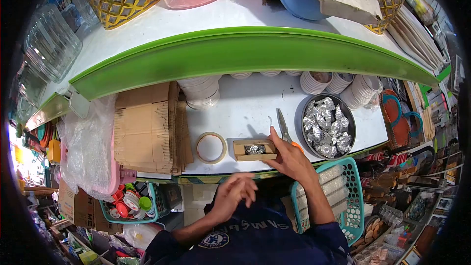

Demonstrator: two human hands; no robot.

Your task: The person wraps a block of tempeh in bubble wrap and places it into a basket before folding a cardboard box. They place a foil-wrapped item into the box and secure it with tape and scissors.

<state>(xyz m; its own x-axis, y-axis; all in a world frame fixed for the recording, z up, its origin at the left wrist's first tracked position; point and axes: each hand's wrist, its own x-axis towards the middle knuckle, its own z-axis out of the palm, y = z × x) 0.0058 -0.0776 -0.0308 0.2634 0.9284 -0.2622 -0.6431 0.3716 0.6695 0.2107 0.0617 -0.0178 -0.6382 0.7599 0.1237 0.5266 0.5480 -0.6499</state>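
A small open cardboard box with shiny silver pieces inside lies near the front edge of the white shelf. My right hand grips its right end, thumb on the near side and index finger on the far side. Just behind that hand are scissors, their orange handles partly covered. My left hand hovers before the shelf edge, fingers loosely bent and apart, with nothing visible in it. To the right stands a dark round pan full of crinkled silver foil molds.
A tape roll and flattened cardboard are at left. Stacked white cups stand behind the pan. A green-edged upper shelf overhangs the back. Teal baskets flank my body below.
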